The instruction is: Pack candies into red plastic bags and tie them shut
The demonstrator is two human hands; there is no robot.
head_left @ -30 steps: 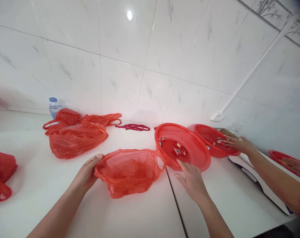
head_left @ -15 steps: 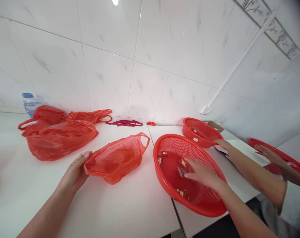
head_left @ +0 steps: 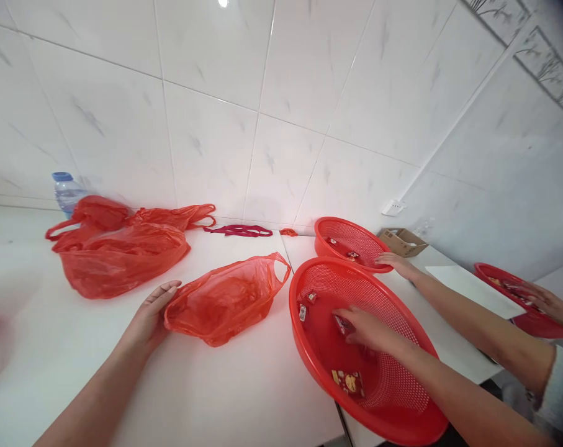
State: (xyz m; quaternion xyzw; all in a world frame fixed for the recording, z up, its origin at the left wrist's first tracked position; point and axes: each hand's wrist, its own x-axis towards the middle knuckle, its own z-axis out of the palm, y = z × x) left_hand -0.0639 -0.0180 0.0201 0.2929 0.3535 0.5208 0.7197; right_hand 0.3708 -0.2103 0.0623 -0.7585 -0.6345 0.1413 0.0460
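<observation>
My left hand (head_left: 157, 310) grips the left edge of an open red plastic bag (head_left: 225, 301), which lies on the white table with its mouth spread and a handle loop at its right. Inside the large red perforated basket (head_left: 304, 347), my right hand (head_left: 367, 329) has its fingers around a small dark wrapped packet (head_left: 342, 324). Two small packets (head_left: 302, 312) rest near the basket's left wall. A red and yellow packet (head_left: 351, 382) lies nearer the front of the basket.
A heap of red bags (head_left: 118, 261) and a water bottle (head_left: 67, 194) stand back left. Purple straps (head_left: 239, 230) lie by the wall. Another person's hand (head_left: 397, 264) touches a second red basket (head_left: 328, 245), near a cardboard box (head_left: 402, 242). Far right, another hand (head_left: 549, 304) is over a red basket (head_left: 486, 268).
My right hand has closed on a packet in the basket. The second basket has shifted left with the other person's hand, showing more of the cardboard box. The large basket appears slightly nearer.
</observation>
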